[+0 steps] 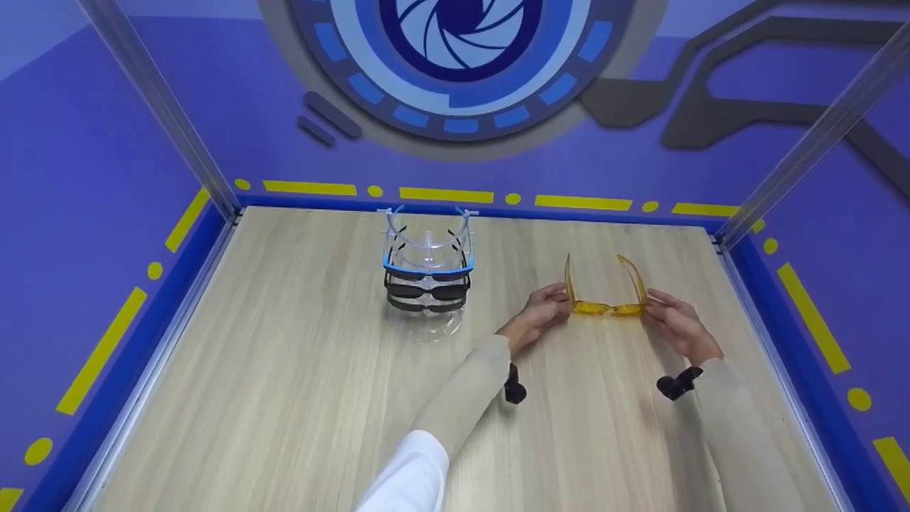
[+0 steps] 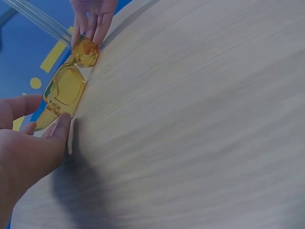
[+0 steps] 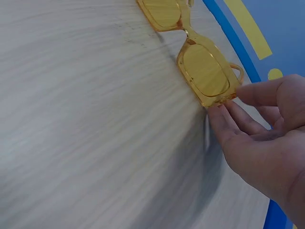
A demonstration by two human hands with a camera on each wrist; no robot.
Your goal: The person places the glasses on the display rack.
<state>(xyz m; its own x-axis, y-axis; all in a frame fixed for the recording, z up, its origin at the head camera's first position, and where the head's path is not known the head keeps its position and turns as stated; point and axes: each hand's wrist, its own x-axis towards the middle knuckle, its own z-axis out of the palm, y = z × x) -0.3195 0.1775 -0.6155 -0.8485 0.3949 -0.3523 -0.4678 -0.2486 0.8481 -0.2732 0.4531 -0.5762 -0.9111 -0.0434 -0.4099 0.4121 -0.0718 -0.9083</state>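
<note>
Yellow see-through sunglasses [image 1: 591,308] stand at the right side of the table in the head view, lenses towards me and both temples unfolded, pointing away. My left hand [image 1: 544,311] pinches their left hinge corner. At the opposite corner, my right hand [image 1: 677,323] holds the frame between thumb and fingers. The left wrist view has the sunglasses [image 2: 66,86] beyond the left hand [image 2: 33,148], with the right hand [image 2: 95,16] at the far end. One whole lens of the sunglasses [image 3: 205,71] shows in the right wrist view, beside the right hand [image 3: 267,143].
Left of the hands, a clear display stand [image 1: 429,245] carries several glasses stacked one above another: a blue-framed pair [image 1: 426,272] on top, dark sunglasses [image 1: 426,290] below. Blue printed walls [image 1: 455,171] enclose the wooden table [image 1: 298,370] at the back and sides.
</note>
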